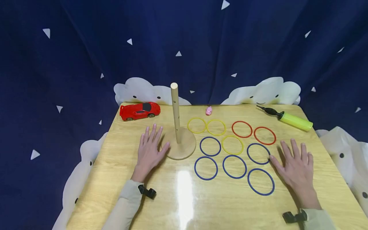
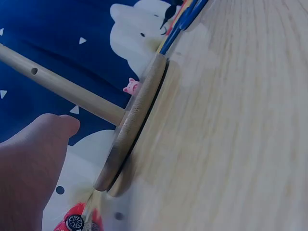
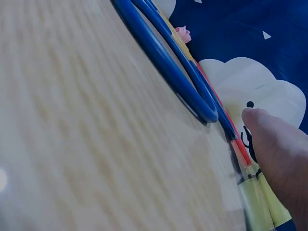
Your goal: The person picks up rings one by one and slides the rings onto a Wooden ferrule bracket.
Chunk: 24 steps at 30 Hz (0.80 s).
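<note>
On the near side of the table (image 1: 218, 207), both forearms are extending in pale sleeves (image 1: 122, 204), and a black strap (image 1: 147, 192) is encircling each wrist.

The left hand (image 1: 150, 151) is standing open, palm down, fingers nearly straight, holding nothing. The right hand (image 1: 299, 169) is likewise standing open with fingers spread, gripping nothing.

Five blue rings (image 1: 248, 179) are lying flat between the hands. In the head view, the right thumb tip is overlapping the edge of one; the right wrist view is showing the thumb apart from the rings.

The stand (image 1: 177, 126) is standing upright just beside the left thumb. The head view is showing its round base (image 1: 187, 145) from above; only the left wrist view is exposing the dark layer under it. That view is also showing a gap between thumb and base, and enlarging a hole (image 2: 34, 71) in the post.

Beyond the blue rings, three yellow rings (image 1: 197, 133) and two red rings (image 1: 242, 137) are lying flat.

Farther back, a pump (image 1: 296, 121) is resting at right; the right wrist view is catching part of its green barrel. A red car (image 1: 140, 111) is sitting at left, and a pink pig (image 1: 208, 111) between. A blue cloth (image 1: 115, 64) is hanging behind.
</note>
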{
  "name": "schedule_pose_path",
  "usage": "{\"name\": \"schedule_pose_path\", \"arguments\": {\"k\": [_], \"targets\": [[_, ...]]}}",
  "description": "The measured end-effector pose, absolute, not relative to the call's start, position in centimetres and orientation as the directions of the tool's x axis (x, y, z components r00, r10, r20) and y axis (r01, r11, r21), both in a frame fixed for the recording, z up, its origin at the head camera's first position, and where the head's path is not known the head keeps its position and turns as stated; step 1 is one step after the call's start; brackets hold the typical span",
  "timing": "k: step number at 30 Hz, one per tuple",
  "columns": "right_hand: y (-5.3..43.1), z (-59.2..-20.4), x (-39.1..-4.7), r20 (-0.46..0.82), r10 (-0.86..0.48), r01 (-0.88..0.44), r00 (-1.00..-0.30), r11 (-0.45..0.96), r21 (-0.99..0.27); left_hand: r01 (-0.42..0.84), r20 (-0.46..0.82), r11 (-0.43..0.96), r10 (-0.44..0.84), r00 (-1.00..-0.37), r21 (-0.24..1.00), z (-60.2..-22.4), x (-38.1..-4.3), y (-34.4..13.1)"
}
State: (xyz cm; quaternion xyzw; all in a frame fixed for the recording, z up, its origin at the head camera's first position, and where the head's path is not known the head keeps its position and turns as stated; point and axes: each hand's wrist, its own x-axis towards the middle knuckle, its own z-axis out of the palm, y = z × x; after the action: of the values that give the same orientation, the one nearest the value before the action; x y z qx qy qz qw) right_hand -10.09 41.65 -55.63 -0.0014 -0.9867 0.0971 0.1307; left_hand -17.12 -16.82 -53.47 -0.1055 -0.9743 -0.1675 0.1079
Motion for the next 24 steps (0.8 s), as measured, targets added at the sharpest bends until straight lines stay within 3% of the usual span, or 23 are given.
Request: {"name": "schedule_pose_path", "arguments": {"k": [16,24], "targets": [[38.7,-56.2,-9.9,0.268,-0.03,-0.109,-0.963,0.952,-0.285,0.307,0.245,0.883,0.229,-0.942,0.355,-54.1,-18.5,-15.3],[37.1,-56.5,-10.3,0.213,-0.008,-0.086,-0.977,0.929,-0.361,0.33,0.206,0.846,0.265,-0.942,0.418,-54.7,-19.5,-14.1]]}}
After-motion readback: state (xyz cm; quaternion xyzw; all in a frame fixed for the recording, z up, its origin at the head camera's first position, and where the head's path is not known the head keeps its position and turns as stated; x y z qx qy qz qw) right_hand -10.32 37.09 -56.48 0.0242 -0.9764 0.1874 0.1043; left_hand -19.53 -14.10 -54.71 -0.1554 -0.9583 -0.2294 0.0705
